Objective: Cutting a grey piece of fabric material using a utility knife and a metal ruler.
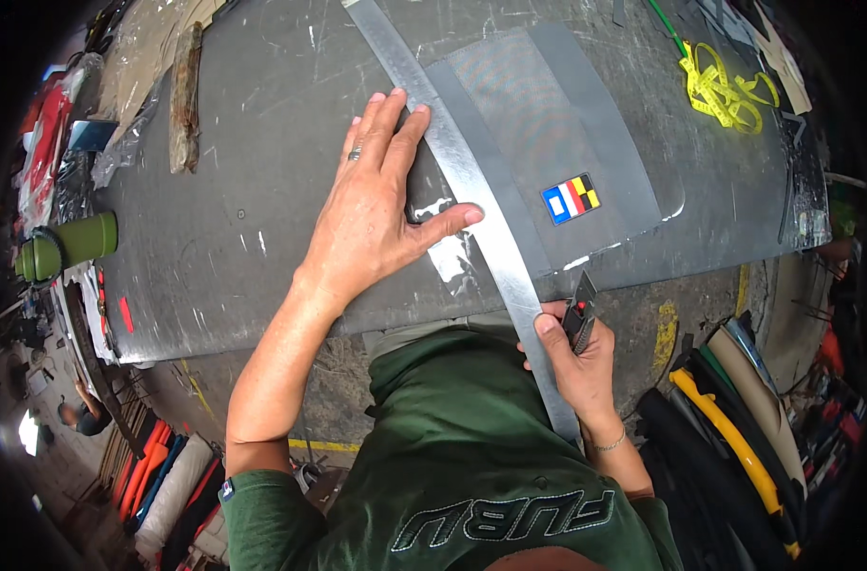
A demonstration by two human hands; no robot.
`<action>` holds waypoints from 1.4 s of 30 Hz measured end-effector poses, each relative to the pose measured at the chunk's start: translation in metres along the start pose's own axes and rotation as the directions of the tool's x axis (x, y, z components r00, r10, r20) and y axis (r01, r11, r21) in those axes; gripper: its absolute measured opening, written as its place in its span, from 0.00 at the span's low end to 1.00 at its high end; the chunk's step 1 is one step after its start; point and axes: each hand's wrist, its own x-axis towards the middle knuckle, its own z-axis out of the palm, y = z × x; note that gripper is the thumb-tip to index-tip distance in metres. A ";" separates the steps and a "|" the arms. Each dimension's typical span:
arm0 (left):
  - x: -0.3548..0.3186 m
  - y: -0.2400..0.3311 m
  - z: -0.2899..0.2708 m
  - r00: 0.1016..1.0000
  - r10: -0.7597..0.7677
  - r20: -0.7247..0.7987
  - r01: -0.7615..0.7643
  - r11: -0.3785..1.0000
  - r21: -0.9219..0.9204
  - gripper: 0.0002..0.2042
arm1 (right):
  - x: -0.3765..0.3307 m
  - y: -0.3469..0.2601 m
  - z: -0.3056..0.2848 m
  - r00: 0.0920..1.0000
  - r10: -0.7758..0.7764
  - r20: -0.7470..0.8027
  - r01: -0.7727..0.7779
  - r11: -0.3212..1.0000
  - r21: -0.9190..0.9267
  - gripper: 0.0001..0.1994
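One long, flat silver metal straightedge (486, 228) lies on the scuffed dark grey surface (262, 209), along the left side of a grey fabric panel with a paler middle band (514, 105), its near part jutting past the near edge. The left hand (362, 205), fingers spread, sets index fingertip and thumb on the metal; the right hand (586, 362), well apart, pinches the near part while also gripping a black utility knife (580, 309). Aligning the straightedge looks like the step in hand; the next move seems to call for firm left-side pressure, with the blade clear of fingers.
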 end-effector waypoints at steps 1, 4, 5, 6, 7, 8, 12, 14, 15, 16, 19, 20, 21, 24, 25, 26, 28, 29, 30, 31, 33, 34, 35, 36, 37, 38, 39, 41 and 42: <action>0.000 0.000 0.000 1.000 0.000 0.000 0.000 1.000 -0.001 0.50 | 0.000 0.000 0.000 1.000 0.000 -0.001 0.000 1.000 0.000 0.13; 0.000 0.000 0.001 1.000 -0.004 -0.002 0.003 1.000 -0.009 0.50 | 0.000 0.000 0.000 1.000 -0.007 -0.002 0.007 1.000 -0.002 0.13; 0.000 0.000 0.001 1.000 -0.001 -0.002 0.001 1.000 -0.007 0.50 | 0.000 0.000 0.000 1.000 -0.011 -0.001 0.011 1.000 0.003 0.13; 0.000 0.000 0.001 1.000 0.001 -0.002 -0.001 1.000 -0.004 0.50 | 0.000 0.000 0.000 1.000 -0.016 0.000 0.016 1.000 0.007 0.13; 0.000 0.000 0.001 1.000 0.001 -0.001 -0.001 1.000 -0.006 0.50 | 0.000 0.000 0.000 1.000 -0.014 -0.002 0.014 1.000 0.007 0.13; 0.000 0.000 0.001 1.000 -0.001 -0.004 0.001 1.000 -0.005 0.50 | 0.000 0.000 0.001 1.000 -0.014 -0.003 0.014 1.000 0.007 0.13; 0.000 -0.001 0.001 1.000 0.001 -0.013 -0.001 1.000 -0.001 0.50 | 0.001 0.001 0.001 1.000 -0.011 -0.009 0.011 1.000 0.002 0.14; 0.000 -0.001 0.001 1.000 0.002 -0.012 -0.002 1.000 0.003 0.50 | 0.001 0.000 0.001 1.000 -0.009 -0.008 0.009 1.000 -0.003 0.14; 0.000 -0.001 0.001 1.000 0.004 -0.011 -0.004 1.000 0.010 0.50 | 0.001 0.001 0.001 1.000 -0.010 -0.006 0.010 1.000 -0.005 0.14; 0.000 -0.001 0.001 1.000 0.004 -0.009 -0.003 1.000 0.009 0.50 | 0.001 0.001 0.001 1.000 -0.008 -0.006 0.008 1.000 -0.005 0.14; 0.000 -0.001 0.001 1.000 0.005 -0.012 -0.005 1.000 0.003 0.50 | 0.000 0.001 0.000 1.000 -0.011 -0.004 0.011 1.000 -0.006 0.14; 0.000 -0.001 0.001 1.000 0.000 -0.011 0.000 1.000 0.003 0.50 | 0.000 0.001 0.000 1.000 -0.016 0.000 0.016 1.000 -0.008 0.14; 0.000 0.000 0.001 1.000 -0.006 -0.009 0.006 1.000 0.003 0.50 | 0.000 0.001 0.000 1.000 -0.021 0.005 0.021 1.000 -0.011 0.14; -0.001 0.000 0.003 1.000 -0.005 -0.013 0.005 1.000 0.007 0.50 | -0.001 0.003 0.000 1.000 -0.006 -0.004 0.006 1.000 0.000 0.15; -0.001 -0.001 0.003 1.000 -0.006 -0.011 0.006 1.000 0.005 0.50 | -0.001 0.003 -0.001 1.000 -0.003 -0.005 0.003 1.000 0.000 0.15; -0.001 0.000 0.003 1.000 -0.005 -0.010 0.005 1.000 0.008 0.50 | -0.001 0.002 -0.001 1.000 0.002 -0.007 -0.002 1.000 0.001 0.15; -0.001 0.000 0.003 1.000 -0.009 -0.004 0.009 1.000 0.007 0.49 | -0.002 0.002 -0.001 1.000 0.015 -0.011 -0.015 1.000 0.000 0.15; -0.001 0.000 0.002 1.000 0.000 -0.010 0.000 1.000 0.020 0.49 | -0.001 0.001 0.000 1.000 0.010 -0.010 -0.010 1.000 0.000 0.15; 0.000 0.000 0.001 1.000 0.010 -0.016 -0.009 0.999 0.033 0.49 | 0.000 0.000 -0.001 1.000 0.005 -0.008 -0.005 1.000 0.000 0.16; 0.000 0.001 -0.001 1.000 0.016 -0.004 -0.015 0.998 0.062 0.48 | 0.000 -0.001 -0.001 1.000 0.015 0.006 -0.015 1.000 -0.009 0.16; 0.001 0.003 -0.005 1.000 0.017 0.014 -0.018 0.996 0.092 0.48 | 0.001 0.000 -0.001 1.000 0.018 0.012 -0.018 1.000 -0.003 0.16; 0.003 0.004 -0.007 0.999 0.022 0.030 -0.026 0.992 0.123 0.47 | 0.002 0.001 -0.001 1.000 0.014 0.016 -0.015 1.000 0.006 0.16; 0.003 0.006 -0.009 0.999 0.019 0.042 -0.026 0.985 0.168 0.47 | 0.002 -0.001 -0.001 1.000 0.013 0.018 -0.013 1.000 0.003 0.16; 0.004 0.005 -0.009 0.999 0.012 0.042 -0.019 0.986 0.167 0.47 | 0.003 0.000 -0.001 1.000 0.017 0.023 -0.017 1.000 -0.002 0.16; 0.006 0.004 -0.009 0.999 0.017 0.052 -0.026 0.982 0.186 0.47 | 0.004 0.000 0.000 1.000 0.015 0.024 -0.016 1.000 0.016 0.15; 0.007 0.008 -0.011 0.998 0.023 0.061 -0.035 0.978 0.206 0.47 | 0.005 0.001 0.000 1.000 0.013 0.024 -0.014 0.999 0.035 0.15; 0.008 0.014 -0.013 0.991 -0.064 0.115 0.052 0.993 0.105 0.50 | 0.005 0.000 0.000 0.999 0.018 0.028 -0.019 0.998 0.055 0.15; 0.015 0.024 -0.026 0.973 -0.090 0.212 0.061 0.988 0.140 0.52 | 0.008 0.003 -0.002 0.999 -0.004 0.051 0.002 0.999 0.040 0.15; 0.018 0.028 -0.030 0.945 -0.112 0.309 0.059 0.983 0.175 0.55 | 0.009 0.004 -0.004 0.997 -0.027 0.069 0.025 0.999 0.029 0.15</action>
